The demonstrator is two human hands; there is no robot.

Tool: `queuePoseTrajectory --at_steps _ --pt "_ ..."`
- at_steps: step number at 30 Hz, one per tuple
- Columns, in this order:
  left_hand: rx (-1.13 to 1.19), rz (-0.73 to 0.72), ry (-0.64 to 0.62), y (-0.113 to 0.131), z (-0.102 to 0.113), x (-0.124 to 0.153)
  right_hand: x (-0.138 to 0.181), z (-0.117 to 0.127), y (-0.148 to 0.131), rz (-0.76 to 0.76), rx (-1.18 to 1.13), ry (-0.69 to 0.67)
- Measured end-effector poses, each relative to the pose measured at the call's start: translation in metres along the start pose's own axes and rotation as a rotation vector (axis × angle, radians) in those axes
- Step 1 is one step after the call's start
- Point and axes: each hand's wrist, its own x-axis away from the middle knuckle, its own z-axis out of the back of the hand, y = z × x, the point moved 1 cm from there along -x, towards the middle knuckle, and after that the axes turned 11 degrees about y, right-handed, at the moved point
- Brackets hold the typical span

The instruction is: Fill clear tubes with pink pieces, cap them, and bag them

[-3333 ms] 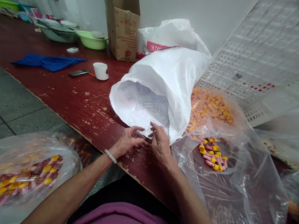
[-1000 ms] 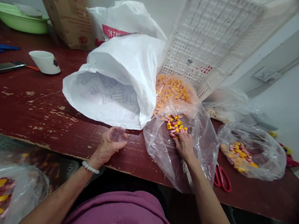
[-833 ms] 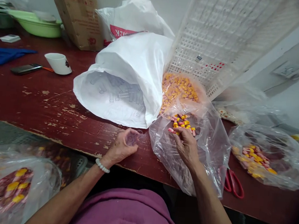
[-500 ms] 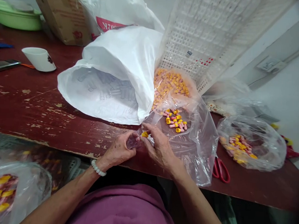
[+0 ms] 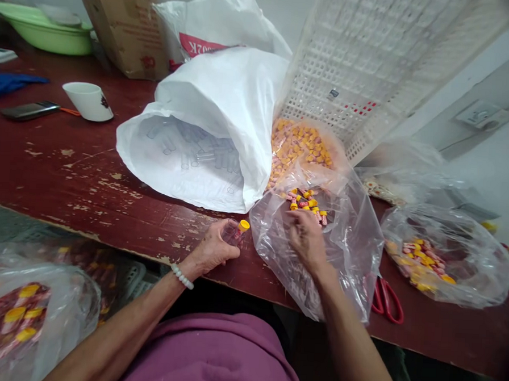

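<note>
Nearest the person, down at the left below the table edge, a clear bag of filled tubes (image 5: 17, 314) sits by the purple-clad lap. On the worn red table (image 5: 89, 170) the left hand (image 5: 211, 251) is closed around a small clear tube (image 5: 232, 233), its yellow cap (image 5: 244, 225) pointing up and to the right. Just beside it, the right hand (image 5: 307, 241) is pushed into an open clear plastic bag (image 5: 345, 258), fingers bent over a little heap of yellow-capped pieces (image 5: 307, 200); the hand is blurred and I cannot tell whether it grips any. Red scissors (image 5: 385, 304) lie right of that bag, with a second clear bag (image 5: 468, 264) beyond them. Further back a white sack (image 5: 225, 103) holds empty clear tubes, and a white crate (image 5: 372, 66) leans behind it. A white cup (image 5: 87, 101) and a phone (image 5: 28, 110) sit far left.
</note>
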Motion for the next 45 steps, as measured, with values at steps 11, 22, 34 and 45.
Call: queuePoseTrajectory --at_steps 11,22,34,45 --pt "0.158 0.090 -0.095 0.000 -0.006 0.001 -0.005 0.006 0.059 -0.351 0.012 -0.025" --pt "-0.172 -0.300 0.000 -0.005 -0.013 -0.004 0.008 0.001 -0.087 -0.875 -1.129 -0.212" --pt "-0.075 -0.233 -0.012 -0.007 -0.014 -0.004 0.030 -0.005 -0.081 0.041 -0.355 -0.112" --pt "-0.097 -0.062 0.133 -0.002 0.013 -0.011 -0.018 -0.005 0.066 -0.082 0.607 -0.123"
